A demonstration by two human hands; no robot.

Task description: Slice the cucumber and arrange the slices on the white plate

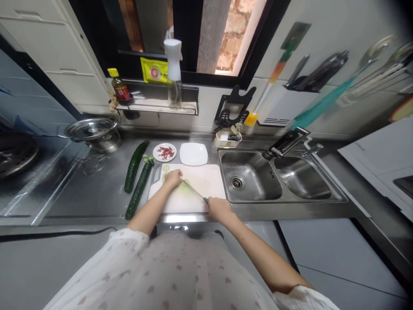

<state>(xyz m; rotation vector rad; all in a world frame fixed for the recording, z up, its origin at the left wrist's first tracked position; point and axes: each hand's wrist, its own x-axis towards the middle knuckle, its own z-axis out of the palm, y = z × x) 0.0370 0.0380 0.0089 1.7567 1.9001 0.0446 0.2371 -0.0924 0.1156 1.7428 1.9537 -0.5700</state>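
Note:
My right hand [218, 209] is closed around the handle of a kitchen knife [196, 192]. Its thin blade points up and left across the white cutting board [206, 185]. My left hand [173, 178] is on the board's left part, its fingers curled together; what they hold, if anything, is hidden. By the blade tip lies a cucumber slice [185, 183], and another cucumber slice [166, 168] rests at the board's upper left. More pale green shows beside my left fingers. Left of the board are a whole cucumber [135, 165] and a second cucumber [139, 189] with cut pieces at its top end.
Behind the board stand a plate of chopped red bits [160, 146] and a white square dish [193, 153]. A double sink [251, 199] adjoins on the right. At the left back sits a lidded steel pot [108, 141]. A shelf [187, 109] with bottles hangs above.

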